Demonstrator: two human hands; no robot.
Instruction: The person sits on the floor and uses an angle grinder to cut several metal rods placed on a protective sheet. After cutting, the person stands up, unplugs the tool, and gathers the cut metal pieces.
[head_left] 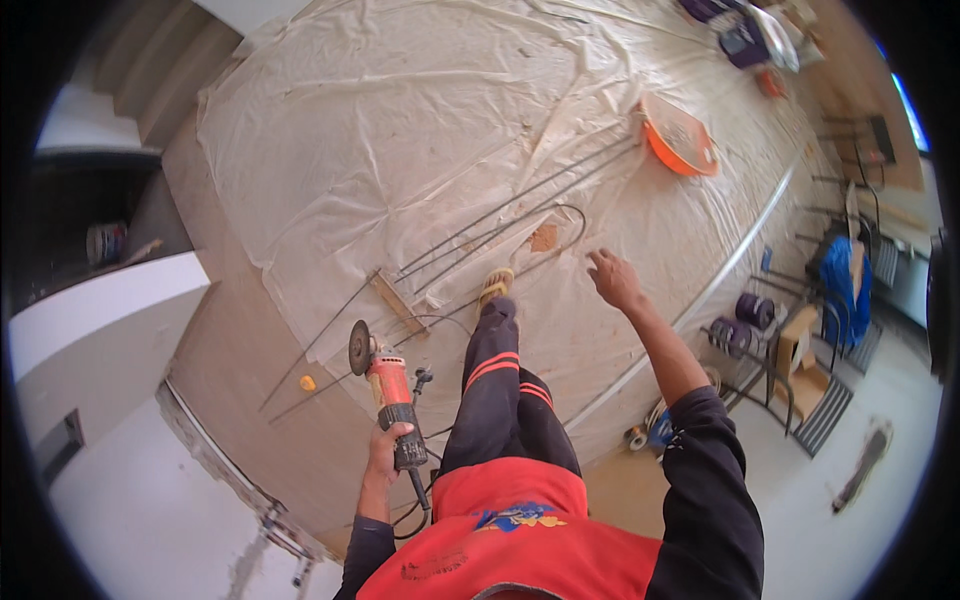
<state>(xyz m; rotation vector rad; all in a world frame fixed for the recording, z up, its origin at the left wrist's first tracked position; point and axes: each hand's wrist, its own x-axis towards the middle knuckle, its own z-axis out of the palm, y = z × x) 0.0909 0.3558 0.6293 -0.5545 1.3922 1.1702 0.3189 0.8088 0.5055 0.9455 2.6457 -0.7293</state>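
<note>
Hands (384, 450) (616, 281) apart, left holding grinder (388, 385), scuffed red, black-handled

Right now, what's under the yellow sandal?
Pale plastic sheeting shows around the yellow sandal, and a thin rod shows on either side. Directly beneath the sole is covered.

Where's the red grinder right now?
In the head view, the red grinder is left of the person's legs, gripped in the left hand.

Open sheeting (310, 165) beyond the rods (321, 341) (orange basin (666, 153) near their far ends)
</note>
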